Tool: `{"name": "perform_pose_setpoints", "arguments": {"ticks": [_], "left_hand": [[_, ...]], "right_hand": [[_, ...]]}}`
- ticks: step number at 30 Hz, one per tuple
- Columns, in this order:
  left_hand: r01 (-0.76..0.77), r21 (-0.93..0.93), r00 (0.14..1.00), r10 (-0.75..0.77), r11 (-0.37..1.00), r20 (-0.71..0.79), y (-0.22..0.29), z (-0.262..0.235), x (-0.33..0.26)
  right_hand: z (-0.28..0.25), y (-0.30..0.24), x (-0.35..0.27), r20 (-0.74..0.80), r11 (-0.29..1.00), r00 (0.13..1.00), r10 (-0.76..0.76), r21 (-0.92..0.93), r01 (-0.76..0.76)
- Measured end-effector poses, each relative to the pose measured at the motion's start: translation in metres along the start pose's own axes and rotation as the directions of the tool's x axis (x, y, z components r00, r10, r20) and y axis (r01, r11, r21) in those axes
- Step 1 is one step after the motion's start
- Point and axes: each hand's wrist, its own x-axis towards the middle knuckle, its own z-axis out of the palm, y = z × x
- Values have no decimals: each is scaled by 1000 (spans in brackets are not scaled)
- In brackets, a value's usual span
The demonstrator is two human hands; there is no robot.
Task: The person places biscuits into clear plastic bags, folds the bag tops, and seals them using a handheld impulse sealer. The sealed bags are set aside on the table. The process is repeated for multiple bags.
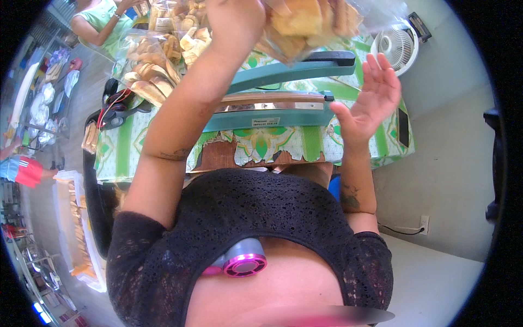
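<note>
At the top edge of the head view, my left hand (237, 19) holds up a clear plastic bag of bread slices (297, 22); its fingers are partly cut off by the frame. Below the bag stands a teal impulse sealer (239, 121), its upper arm (294, 71) raised apart from the heating bar. My right hand (376, 101) is raised to the right of the sealer, palm showing and fingers stretched, with nothing in it.
More bagged bread (147, 60) is heaped at the table's left. Scissors with dark handles (117, 117) and a phone (403, 128) lie on the green-patterned tablecloth (310, 139), torn in front. A white fan (393, 49) is at the back right. Another person (98, 24) is at far left.
</note>
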Motion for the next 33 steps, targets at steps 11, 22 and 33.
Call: {"name": "perform_pose_setpoints", "arguments": {"ticks": [11,22,33], "left_hand": [[200,-486,920,8,851,392,21,34,-47],[632,-27,648,-509,774,566,23,-7,-124],[209,474,649,-484,855,587,16,-82,-196]], "right_hand": [[-54,-31,3,178,979,968,179,69,-194],[-72,-23,-76,480,715,705,522,203,-668],[-16,-5,-172,313,726,687,656,-14,-687]]}}
